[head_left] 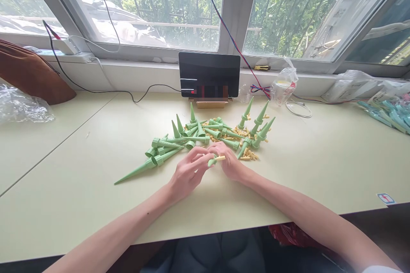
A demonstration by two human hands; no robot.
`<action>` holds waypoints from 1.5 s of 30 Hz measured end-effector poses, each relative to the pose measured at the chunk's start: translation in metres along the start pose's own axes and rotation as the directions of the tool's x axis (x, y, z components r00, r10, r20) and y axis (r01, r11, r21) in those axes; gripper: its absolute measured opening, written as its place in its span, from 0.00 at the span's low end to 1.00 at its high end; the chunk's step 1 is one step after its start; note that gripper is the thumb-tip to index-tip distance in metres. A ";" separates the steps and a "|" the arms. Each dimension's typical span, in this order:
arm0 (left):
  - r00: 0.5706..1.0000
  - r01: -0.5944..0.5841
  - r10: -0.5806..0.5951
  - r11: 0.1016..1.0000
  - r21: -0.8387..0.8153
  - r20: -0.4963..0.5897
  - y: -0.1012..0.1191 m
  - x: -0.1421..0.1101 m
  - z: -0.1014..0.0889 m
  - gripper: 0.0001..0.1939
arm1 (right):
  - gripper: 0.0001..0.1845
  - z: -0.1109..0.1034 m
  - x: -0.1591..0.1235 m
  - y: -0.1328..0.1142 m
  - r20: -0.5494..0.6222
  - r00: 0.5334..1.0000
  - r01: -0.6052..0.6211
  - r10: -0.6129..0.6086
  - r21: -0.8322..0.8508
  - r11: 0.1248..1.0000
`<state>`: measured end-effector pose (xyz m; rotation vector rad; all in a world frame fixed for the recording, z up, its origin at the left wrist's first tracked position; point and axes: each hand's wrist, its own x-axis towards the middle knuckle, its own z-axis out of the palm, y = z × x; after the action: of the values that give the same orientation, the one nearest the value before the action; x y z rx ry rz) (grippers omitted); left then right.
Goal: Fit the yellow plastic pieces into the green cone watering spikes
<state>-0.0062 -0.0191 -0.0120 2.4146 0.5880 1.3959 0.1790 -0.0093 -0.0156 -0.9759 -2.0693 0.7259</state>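
Note:
My left hand [191,169] is closed around a green plastic plant watering spike [211,162], mostly hidden by the fingers. A small yellow peg [220,158] sticks out from it toward the right. Close beside it, my right hand [228,163] has its fingers curled in against the left fingertips; what they grip is hidden. Just beyond both hands lies a pile of green spikes [195,140] with several yellow pegs among them. To the right of the pile, several upright spikes [260,135] have yellow pegs fitted in their sides. Loose yellow pegs [251,155] lie near them.
A dark tablet [209,76] leans on a cardboard stand [211,104] behind the pile. Cables run along the back. A bagged cup [284,87] and a coiled white cable [299,109] are at back right. Plastic wrap [24,104] and a brown bag [30,70] lie left.

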 end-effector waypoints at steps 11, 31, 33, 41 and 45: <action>0.997 -0.082 0.082 0.996 0.044 -0.014 -0.005 -0.005 0.001 0.27 | 0.29 0.005 -0.002 -0.010 -0.008 0.987 -0.157 0.163 0.226 0.962; 0.986 0.167 -0.166 0.986 -0.027 0.005 0.002 0.012 -0.002 0.19 | 0.34 0.006 0.004 -0.013 -0.067 0.963 -0.188 0.263 0.532 0.826; 0.973 0.231 -0.229 0.968 -0.098 0.031 0.005 0.014 -0.004 0.17 | 0.35 0.005 0.004 -0.014 -0.057 0.966 -0.182 0.251 0.539 0.822; 0.799 0.587 -0.531 0.584 -0.561 0.283 0.016 0.028 -0.012 0.11 | 0.36 0.002 0.005 -0.005 -0.053 0.970 -0.181 0.237 0.494 0.851; 0.693 0.686 -0.625 0.418 -0.596 0.359 0.015 0.031 -0.013 0.09 | 0.36 0.003 0.003 0.000 -0.044 0.977 -0.170 0.210 0.433 0.885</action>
<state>-0.0006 -0.0164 0.0243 1.3516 0.7128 0.9000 0.1749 -0.0076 -0.0163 -0.9418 -1.6481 1.1604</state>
